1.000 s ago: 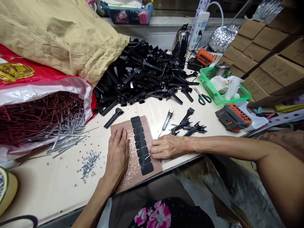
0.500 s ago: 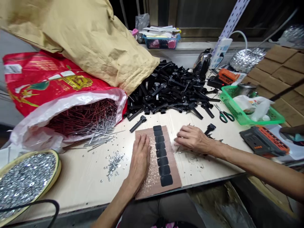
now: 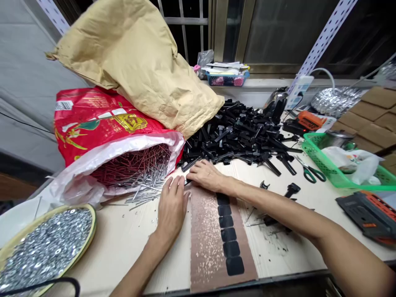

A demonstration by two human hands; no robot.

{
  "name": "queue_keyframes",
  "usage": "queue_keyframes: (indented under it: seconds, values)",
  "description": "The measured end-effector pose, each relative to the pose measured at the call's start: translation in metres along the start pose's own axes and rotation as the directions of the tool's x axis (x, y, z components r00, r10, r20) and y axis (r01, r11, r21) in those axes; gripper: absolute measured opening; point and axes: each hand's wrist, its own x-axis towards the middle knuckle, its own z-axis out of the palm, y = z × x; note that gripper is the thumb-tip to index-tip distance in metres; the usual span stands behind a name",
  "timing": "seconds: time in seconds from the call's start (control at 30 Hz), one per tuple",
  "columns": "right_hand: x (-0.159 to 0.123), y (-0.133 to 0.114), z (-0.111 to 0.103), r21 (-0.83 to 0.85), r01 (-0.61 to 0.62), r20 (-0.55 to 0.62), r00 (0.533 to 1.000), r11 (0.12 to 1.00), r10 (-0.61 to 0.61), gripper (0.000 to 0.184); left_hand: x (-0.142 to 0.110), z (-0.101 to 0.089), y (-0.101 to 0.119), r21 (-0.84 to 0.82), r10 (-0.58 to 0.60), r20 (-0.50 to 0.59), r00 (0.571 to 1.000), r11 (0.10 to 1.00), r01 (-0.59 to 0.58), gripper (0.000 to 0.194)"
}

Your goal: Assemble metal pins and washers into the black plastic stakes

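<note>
My right hand [image 3: 206,175] reaches across to the top of the brown board [image 3: 204,247], its fingers closed on a black plastic part [image 3: 187,181], which is mostly hidden. Close below and to the left, my left hand [image 3: 171,204] lies palm down on the table with its fingers stretched toward that part; whether they touch it I cannot tell. Down the board runs a row of several black rounded squares [image 3: 229,234], partly covered by my right forearm. Thin metal rods [image 3: 148,187] spill from the red sack [image 3: 102,119] beside my left fingertips.
A heap of black plastic parts [image 3: 244,132] lies behind my hands under a tan paper sack [image 3: 139,62]. At left stands a bowl of metal washers [image 3: 55,243]. Scissors [image 3: 311,171], a green basket [image 3: 321,165] and an orange-black tool battery [image 3: 368,214] are at right.
My right hand has moved left from the table beside the board onto the black part at its top. My left hand has slid off the board toward the rods. The camera view has shifted.
</note>
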Motion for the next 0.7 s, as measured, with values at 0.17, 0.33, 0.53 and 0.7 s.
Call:
queue_keyframes:
  seconds: [0.17, 0.33, 0.53, 0.7]
  values:
    - [-0.018, 0.012, -0.016, 0.232, -0.284, -0.072, 0.949, 0.93, 0.308, 0.024, 0.049, 0.03, 0.002, 0.234, -0.094, 0.219, 0.971, 0.971, 0.041, 0.039]
    - [-0.028, 0.05, -0.022, 0.001, -0.585, -0.125, 0.805, 0.811, 0.581, 0.018, 0.086, 0.047, -0.001, 0.259, -0.129, 0.2, 0.971, 0.963, 0.075, 0.036]
    - [0.008, 0.045, -0.008, -0.049, -0.276, -0.017, 0.961, 0.96, 0.275, 0.027, 0.095, 0.041, 0.0, 0.3, -0.177, 0.22, 0.959, 0.948, 0.106, 0.038]
    - [0.035, 0.044, -0.007, -0.012, -0.29, -0.028, 0.957, 0.957, 0.29, 0.037, 0.071, 0.012, -0.01, 0.297, -0.219, 0.253, 0.942, 0.945, 0.14, 0.029]
